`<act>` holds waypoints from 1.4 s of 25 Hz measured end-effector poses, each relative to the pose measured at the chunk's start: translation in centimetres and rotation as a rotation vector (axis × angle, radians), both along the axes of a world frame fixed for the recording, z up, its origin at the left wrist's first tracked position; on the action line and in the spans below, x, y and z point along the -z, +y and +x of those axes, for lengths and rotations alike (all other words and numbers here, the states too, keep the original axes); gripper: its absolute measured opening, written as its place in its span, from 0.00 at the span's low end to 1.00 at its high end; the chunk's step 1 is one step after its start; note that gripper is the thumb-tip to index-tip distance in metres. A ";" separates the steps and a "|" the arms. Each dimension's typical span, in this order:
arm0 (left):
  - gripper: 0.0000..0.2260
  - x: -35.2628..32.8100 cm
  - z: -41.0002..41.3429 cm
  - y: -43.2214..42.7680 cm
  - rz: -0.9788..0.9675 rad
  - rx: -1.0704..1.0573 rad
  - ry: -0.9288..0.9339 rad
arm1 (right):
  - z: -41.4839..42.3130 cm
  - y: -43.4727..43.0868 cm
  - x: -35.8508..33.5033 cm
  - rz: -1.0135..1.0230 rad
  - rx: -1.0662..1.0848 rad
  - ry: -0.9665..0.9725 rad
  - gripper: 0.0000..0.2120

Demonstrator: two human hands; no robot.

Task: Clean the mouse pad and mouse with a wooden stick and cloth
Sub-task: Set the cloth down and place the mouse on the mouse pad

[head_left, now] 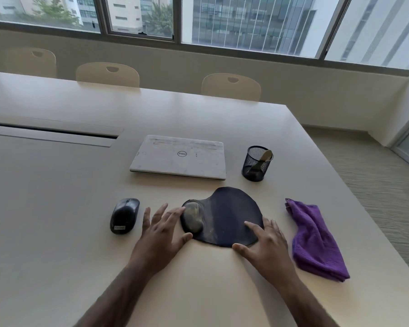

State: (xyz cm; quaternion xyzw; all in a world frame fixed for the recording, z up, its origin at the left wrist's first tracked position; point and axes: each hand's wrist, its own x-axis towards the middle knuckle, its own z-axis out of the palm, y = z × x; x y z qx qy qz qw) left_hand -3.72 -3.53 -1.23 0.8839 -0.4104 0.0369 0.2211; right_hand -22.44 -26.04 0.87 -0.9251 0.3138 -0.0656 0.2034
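1. Pale and wide, the counter sits below a row of windows, with chairs along its far edge and a closed laptop lying flat beyond the work area.
2. Both hands are empty, fingers spread; the left hand rests at the left edge of the mouse pad, fingertips at its raised wrist rest; the right hand lies on the pad's near-right edge, thumb on the counter; the two hands are apart, bracketing the pad.
3. The pad lies straight ahead of the hands, its long axis running left to right, wrist rest to the left; dusty streaks show on its surface.
4. The mouse stands just left of the left hand, apart from it, its long axis pointing away from the person.
5. The wooden stick leans inside a black mesh cup beyond the pad and to the right; the purple cloth lies folded just right of the right hand.
6. Judged from this layout, no cleaning has begun; the right hand is the nearer to both tools, the cloth beside it, the stick a forward reach away; the left is placed to steady the pad.
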 end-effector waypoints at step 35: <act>0.37 -0.3 12.3 12.6 0.390 -0.265 0.067 | 21.2 24.1 -1.6 -0.177 -0.312 -0.011 0.30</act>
